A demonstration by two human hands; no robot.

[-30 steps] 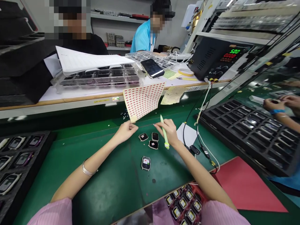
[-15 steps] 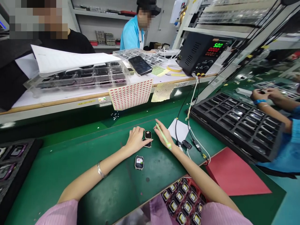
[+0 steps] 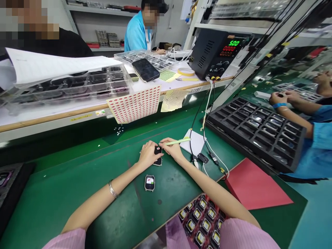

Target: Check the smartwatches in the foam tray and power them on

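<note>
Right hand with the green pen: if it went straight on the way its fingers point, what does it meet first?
Probably the small black watch-shaped part, right at the fingertips of the right hand. The left hand lies just beyond it. Depth is unclear, so they may already touch.

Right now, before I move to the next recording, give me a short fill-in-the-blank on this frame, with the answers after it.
The slim tool in the person's right hand is ____ in colour.
The metal bangle sits on the person's ____ wrist.
The top line of the display on the bench power supply reads ____.
The sheet of red stickers hangs over the ____ of the bench.

Missing words: light green; left; 500; front edge.
</note>
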